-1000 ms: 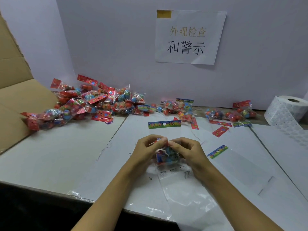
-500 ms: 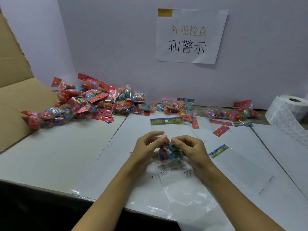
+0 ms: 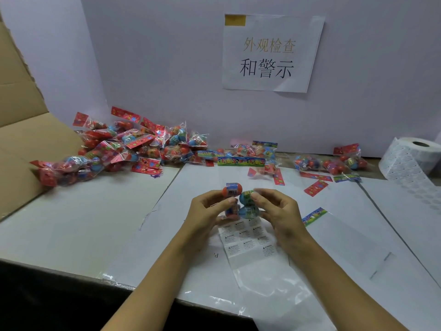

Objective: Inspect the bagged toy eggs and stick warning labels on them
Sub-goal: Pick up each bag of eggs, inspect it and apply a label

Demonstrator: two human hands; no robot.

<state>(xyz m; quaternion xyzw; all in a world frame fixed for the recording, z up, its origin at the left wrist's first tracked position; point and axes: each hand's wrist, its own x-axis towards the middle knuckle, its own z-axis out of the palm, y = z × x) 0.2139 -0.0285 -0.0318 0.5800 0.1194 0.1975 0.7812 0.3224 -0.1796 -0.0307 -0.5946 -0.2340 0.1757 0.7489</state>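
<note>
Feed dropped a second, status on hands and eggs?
Both hands, left and right, gripping one bagged egg cluster. Held above warning label sheet. No label on it visible. Nothing in the way.

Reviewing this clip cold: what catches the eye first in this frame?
Both hands, left hand and right hand, hold a cluster of toy eggs at centre, above a sheet of warning labels. A heap of bagged eggs lines the back left; a label roll sits far right.

Cardboard box [image 3: 21, 130] at left; paper sign [image 3: 272, 53] on wall.
</note>
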